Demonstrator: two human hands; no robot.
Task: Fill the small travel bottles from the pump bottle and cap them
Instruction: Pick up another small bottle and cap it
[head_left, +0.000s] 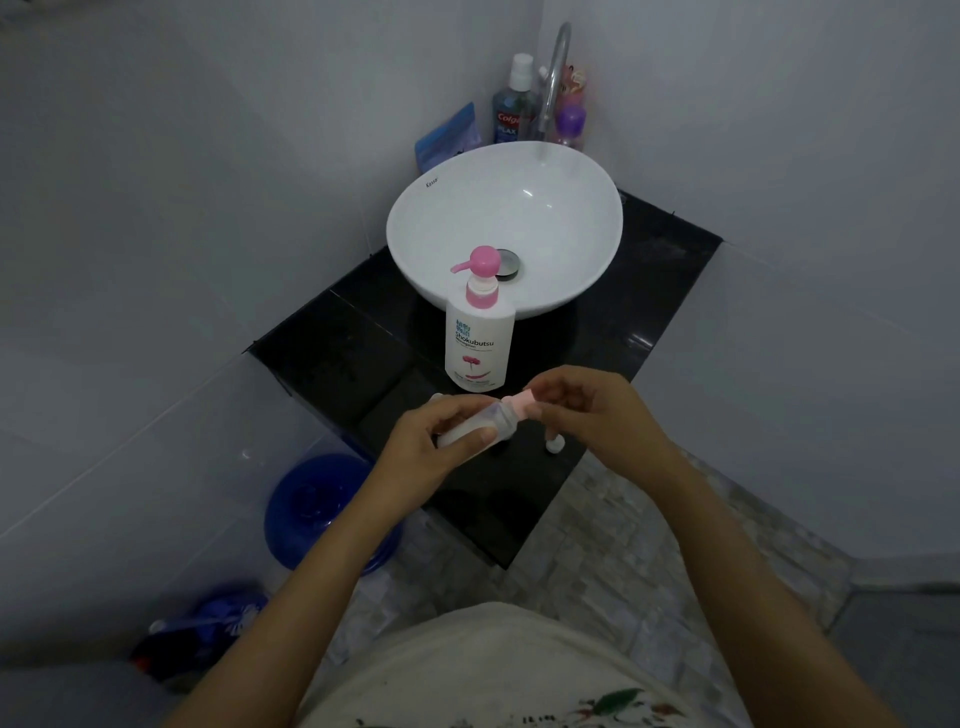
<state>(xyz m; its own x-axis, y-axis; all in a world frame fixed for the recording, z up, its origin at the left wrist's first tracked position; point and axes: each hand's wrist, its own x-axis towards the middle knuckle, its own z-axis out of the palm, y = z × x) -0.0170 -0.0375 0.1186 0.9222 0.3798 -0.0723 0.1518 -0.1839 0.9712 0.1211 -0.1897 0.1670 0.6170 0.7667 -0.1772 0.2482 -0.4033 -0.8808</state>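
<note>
Your left hand (441, 428) is wrapped around a small travel bottle (475, 428), fingers curled round its body, holding it tilted almost sideways above the front of the black counter (337, 358). Your right hand (582, 410) pinches the bottle's pink cap (519, 402) at the neck end, fingertips closed on it. The pump bottle (478, 332) stands upright just behind your hands, in front of the white basin (571, 208). Another small bottle (555, 444) sits on the counter beneath your right hand.
</note>
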